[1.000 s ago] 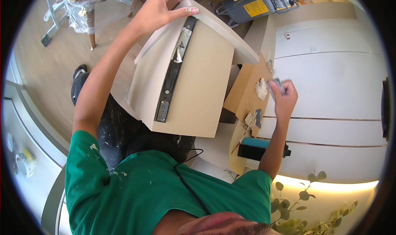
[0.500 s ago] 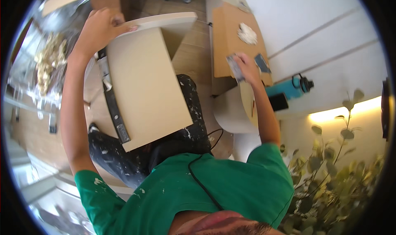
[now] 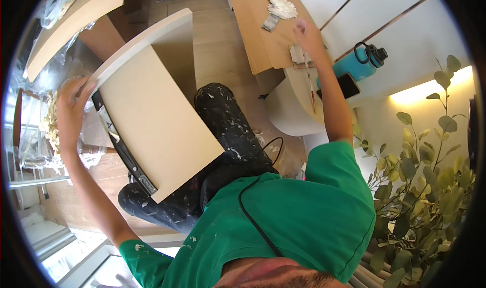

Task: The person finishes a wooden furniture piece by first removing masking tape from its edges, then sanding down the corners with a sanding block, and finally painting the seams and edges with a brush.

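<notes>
A beige drawer [image 3: 162, 121] lies tilted across my thighs, with a black metal slide rail [image 3: 126, 154] along its left side and a pale, thick front panel [image 3: 147, 37] at its far end. My left hand [image 3: 73, 103] is closed on the left end of that front panel. On the right, my right hand [image 3: 308, 37] hovers over a brown tabletop [image 3: 248, 35]; its fingers are blurred, and no held thing shows. Beyond it, a small grey flat packet [image 3: 271, 23] lies against a crumpled white wad [image 3: 282, 7]. A small whitish block [image 3: 298, 54] sits nearer, beside my wrist.
A turquoise bottle [image 3: 354, 65], a black phone [image 3: 347, 87] and a thin reddish stick [image 3: 312, 95] are on the right-hand surface. Leafy branches [image 3: 425, 187] fill the lower right. Plastic-wrapped furniture parts [image 3: 66, 30] stand at left. A black cord [image 3: 253, 219] hangs down my shirt.
The grey packet has left my right hand and lies by the white wad. My left hand and the drawer's far end appear farther left and nearer as the view has turned.
</notes>
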`<control>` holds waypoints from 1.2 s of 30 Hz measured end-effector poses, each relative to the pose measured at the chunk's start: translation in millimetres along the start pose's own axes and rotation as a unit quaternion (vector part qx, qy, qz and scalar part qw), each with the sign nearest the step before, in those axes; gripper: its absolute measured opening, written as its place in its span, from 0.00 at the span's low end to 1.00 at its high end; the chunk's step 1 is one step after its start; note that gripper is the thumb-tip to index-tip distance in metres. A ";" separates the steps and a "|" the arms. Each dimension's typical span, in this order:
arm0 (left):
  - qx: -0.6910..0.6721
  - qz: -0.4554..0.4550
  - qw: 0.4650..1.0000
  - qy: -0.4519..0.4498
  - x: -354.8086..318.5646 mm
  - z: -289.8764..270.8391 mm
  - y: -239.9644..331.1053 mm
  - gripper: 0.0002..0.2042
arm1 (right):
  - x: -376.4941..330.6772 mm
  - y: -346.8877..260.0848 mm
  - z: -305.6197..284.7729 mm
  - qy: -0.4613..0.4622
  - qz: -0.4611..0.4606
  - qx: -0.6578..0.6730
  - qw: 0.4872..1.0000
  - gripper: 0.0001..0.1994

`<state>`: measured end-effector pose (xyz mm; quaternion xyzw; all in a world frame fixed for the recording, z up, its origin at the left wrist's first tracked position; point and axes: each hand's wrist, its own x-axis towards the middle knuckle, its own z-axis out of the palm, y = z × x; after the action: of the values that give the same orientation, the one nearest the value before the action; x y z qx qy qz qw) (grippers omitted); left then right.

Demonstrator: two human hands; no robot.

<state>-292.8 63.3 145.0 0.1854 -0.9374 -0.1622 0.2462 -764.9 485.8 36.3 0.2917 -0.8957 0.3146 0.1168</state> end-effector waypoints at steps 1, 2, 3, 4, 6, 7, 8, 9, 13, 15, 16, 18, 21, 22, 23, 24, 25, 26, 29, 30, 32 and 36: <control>-0.010 -0.015 1.000 0.015 -10.9 -3.5 -17.6 0.13 | -34.8 -9.4 -9.9 0.011 -0.027 -0.012 1.000 0.13; -0.069 -0.085 0.994 0.016 -22.1 -2.7 -29.5 0.14 | -65.7 -15.3 -16.6 0.019 -0.053 -0.025 0.998 0.13; -0.067 -0.087 0.993 0.032 -35.5 -7.3 -61.6 0.15 | -89.5 -16.9 -22.9 -0.013 -0.030 -0.061 0.998 0.12; -0.062 -0.093 0.992 0.051 -47.9 -9.2 -100.2 0.15 | -109.2 -16.2 -24.5 -0.047 -0.012 -0.093 0.995 0.12; -0.204 -0.144 0.950 0.187 -69.8 1.7 -152.8 0.15 | -140.7 -6.1 -19.0 -0.020 -0.087 -0.158 0.983 0.13; -0.262 -0.167 0.915 0.257 -83.3 9.8 -169.8 0.16 | -148.9 -1.1 -18.0 -0.060 -0.035 -0.193 0.979 0.14; -0.220 -0.152 0.915 0.300 -90.8 29.2 -176.4 0.17 | -154.6 2.0 -16.1 -0.100 0.014 -0.227 0.969 0.14; -0.253 -0.190 0.888 0.333 -93.5 42.1 -171.7 0.17 | -158.3 2.5 -14.3 -0.098 0.030 -0.228 0.968 0.14; -0.358 -0.189 0.849 0.339 -88.2 83.2 -138.6 0.14 | -150.7 -3.1 -9.8 -0.040 0.017 -0.254 0.966 0.15; -0.362 -0.169 0.850 0.344 -86.2 88.3 -134.8 0.14 | -143.6 -1.3 -7.6 -0.047 0.001 -0.255 0.966 0.16; -0.365 -0.157 0.851 0.344 -86.1 89.2 -134.2 0.14 | -140.9 0.1 -5.7 -0.050 -0.004 -0.255 0.966 0.16; -0.331 -0.167 0.860 0.351 -88.8 89.9 -136.0 0.13 | -136.4 4.6 -1.0 -0.039 -0.025 -0.279 0.959 0.16; -0.299 -0.165 0.872 0.351 -99.4 94.7 -152.6 0.13 | -134.7 0.5 -3.9 -0.027 -0.018 -0.309 0.951 0.16; -0.297 -0.160 0.875 0.347 -105.7 97.2 -169.2 0.13 | -132.4 0.9 -4.7 -0.029 -0.019 -0.304 0.952 0.16; -0.296 -0.163 0.876 0.344 -109.7 99.2 -176.5 0.13 | -131.3 5.4 -4.0 -0.031 -0.020 -0.298 0.954 0.16; -0.295 -0.164 0.877 0.343 -108.2 101.8 -176.6 0.13 | -131.8 15.2 -4.1 -0.041 -0.009 -0.305 0.951 0.16; -0.287 -0.166 0.883 0.333 -107.2 98.3 -168.5 0.13 | -130.6 20.0 -2.8 -0.053 -0.006 -0.305 0.951 0.17; -0.274 -0.171 0.890 0.323 -107.0 94.2 -160.2 0.14 | -132.9 16.0 -1.8 -0.068 0.026 -0.298 0.952 0.17; -0.269 -0.169 0.895 0.313 -101.9 100.9 -154.4 0.14 | -135.4 6.0 -6.0 -0.086 0.078 -0.282 0.952 0.19; -0.270 -0.166 0.895 0.313 -99.6 102.2 -152.7 0.14 | -136.0 8.9 -6.1 -0.086 0.074 -0.276 0.954 0.18; -0.269 -0.163 0.896 0.315 -97.9 105.4 -156.7 0.14 | -135.4 13.7 -7.6 -0.085 0.064 -0.266 0.958 0.16; -0.266 -0.159 0.899 0.309 -98.0 107.1 -156.3 0.14 | -137.6 9.9 -8.2 -0.085 -0.014 -0.221 0.972 0.12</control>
<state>-227.4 -9.4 -44.6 0.3005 -0.6942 -0.3766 0.5347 -660.1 559.1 -16.3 0.2966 -0.9456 0.0816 0.1057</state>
